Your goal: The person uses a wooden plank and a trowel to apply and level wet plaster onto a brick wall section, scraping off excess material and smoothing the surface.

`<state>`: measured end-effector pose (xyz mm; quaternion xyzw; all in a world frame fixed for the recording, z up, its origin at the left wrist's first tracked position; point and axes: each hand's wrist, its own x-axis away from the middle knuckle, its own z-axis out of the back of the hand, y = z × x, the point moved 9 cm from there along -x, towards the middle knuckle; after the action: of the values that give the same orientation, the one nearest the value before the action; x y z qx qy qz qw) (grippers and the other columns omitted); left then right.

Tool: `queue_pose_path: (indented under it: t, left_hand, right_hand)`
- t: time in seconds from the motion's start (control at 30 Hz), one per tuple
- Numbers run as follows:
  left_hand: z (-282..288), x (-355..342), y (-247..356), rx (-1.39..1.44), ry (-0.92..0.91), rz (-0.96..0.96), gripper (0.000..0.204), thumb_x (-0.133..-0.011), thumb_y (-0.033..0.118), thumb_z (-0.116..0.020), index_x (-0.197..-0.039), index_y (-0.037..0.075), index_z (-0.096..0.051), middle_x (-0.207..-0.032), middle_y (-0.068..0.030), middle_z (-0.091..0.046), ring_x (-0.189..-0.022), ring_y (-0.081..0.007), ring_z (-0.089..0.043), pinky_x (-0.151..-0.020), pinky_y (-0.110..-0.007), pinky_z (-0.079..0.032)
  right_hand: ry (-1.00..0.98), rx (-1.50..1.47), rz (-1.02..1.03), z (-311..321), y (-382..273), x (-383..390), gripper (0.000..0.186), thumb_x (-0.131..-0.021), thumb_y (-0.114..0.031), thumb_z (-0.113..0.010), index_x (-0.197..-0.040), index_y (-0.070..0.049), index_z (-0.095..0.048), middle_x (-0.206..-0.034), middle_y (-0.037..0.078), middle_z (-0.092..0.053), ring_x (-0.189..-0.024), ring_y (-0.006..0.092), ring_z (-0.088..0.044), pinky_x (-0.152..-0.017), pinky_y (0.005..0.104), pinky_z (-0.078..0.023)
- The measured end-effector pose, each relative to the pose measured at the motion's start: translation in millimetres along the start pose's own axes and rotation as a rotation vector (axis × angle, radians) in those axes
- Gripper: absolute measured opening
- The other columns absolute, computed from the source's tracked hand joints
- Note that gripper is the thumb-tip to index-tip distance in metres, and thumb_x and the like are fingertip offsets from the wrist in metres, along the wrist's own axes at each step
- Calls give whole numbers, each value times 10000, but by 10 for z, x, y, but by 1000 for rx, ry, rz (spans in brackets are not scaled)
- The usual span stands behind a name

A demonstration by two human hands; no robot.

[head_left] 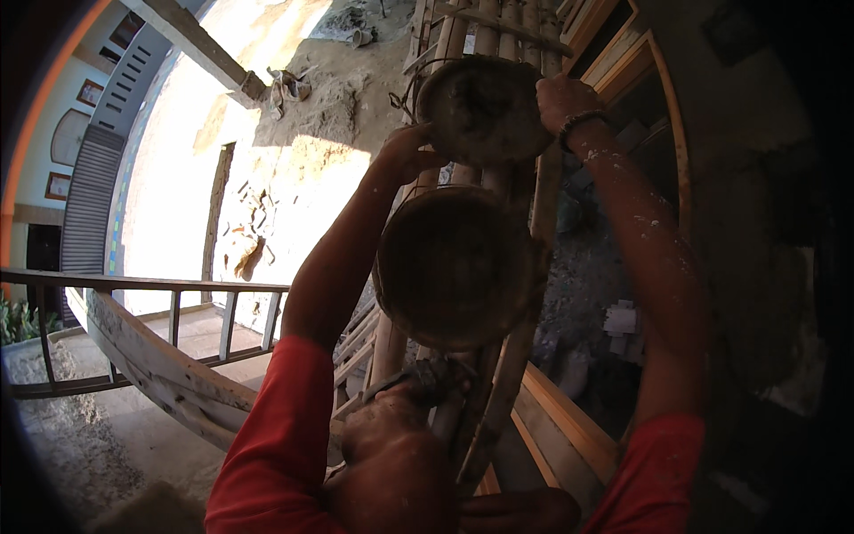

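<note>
Out ahead, a round, grey-crusted bucket (485,111) stands over bamboo poles, its mouth facing up. My left hand (411,153) holds its left rim, fingers curled at the edge. On the opposite side my right hand (567,105), with a dark bracelet at the wrist, is closed on the rim. A thin loop, perhaps the bucket's handle, sticks out at its left. Closer to me sits a second, larger round bucket (454,267), dark inside; neither hand touches it. Shadow hides what that one contains.
Bamboo poles (498,374) form a narrow platform under me, with my bare leg (391,449) and foot near the closer bucket. A metal railing (178,287) and curved board (169,374) are at left. Sunlit ground lies far below; orange-brown wooden frames (569,414) stand right.
</note>
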<state>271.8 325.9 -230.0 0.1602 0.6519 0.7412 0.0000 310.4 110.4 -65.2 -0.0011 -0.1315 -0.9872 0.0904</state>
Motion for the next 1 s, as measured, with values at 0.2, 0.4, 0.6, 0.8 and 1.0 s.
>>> queue_pose_path:
  t: [0.2, 0.4, 0.6, 0.8, 1.0]
  left_hand:
    - [-184, -20, -139, 504, 327, 182, 446, -820, 43, -672, -1200, -110, -497, -944, -221, -661, -789, -302, -706, -675, -348, -614]
    - [-253, 63, -3, 295, 429, 178, 453, -798, 47, -692, -1173, -117, -499, -922, -202, -661, -730, -276, -708, -627, -330, -614]
    - [-303, 47, 8, 234, 474, 116, 416, -774, 65, -710, -1106, -101, -524, -874, -171, -656, -689, -232, -691, -600, -313, -601]
    - [-366, 67, 108, 212, 477, 40, 375, -763, 67, -701, -1054, -96, -530, -859, -155, -650, -670, -203, -673, -587, -302, -581]
    - [-382, 114, 127, 156, 410, 96, 411, -764, 89, -709, -1079, -103, -530, -882, -153, -657, -729, -196, -679, -635, -295, -579]
  right_hand:
    - [-321, -188, -21, -546, 41, -78, 297, -845, -166, -588, -1101, -63, -698, -1179, 197, -658, -1123, 331, -631, -950, 438, -517]
    - [-517, -624, 43, -823, -24, 130, 354, -825, -238, -615, -1048, 30, -669, -878, 200, -702, -791, 293, -703, -726, 398, -564]
    - [-563, -1124, -133, -1037, -108, 390, 318, -873, -216, -621, -978, 84, -633, -669, 101, -592, -542, 159, -586, -484, 318, -500]
    - [-587, -1268, -147, -1090, -24, 571, 424, -940, -348, -600, -1068, 56, -622, -713, 75, -620, -549, 135, -595, -504, 291, -513]
    - [-519, -1621, -200, -1162, -89, 663, 322, -924, -312, -645, -894, 7, -611, -675, 57, -571, -498, 135, -538, -425, 280, -442]
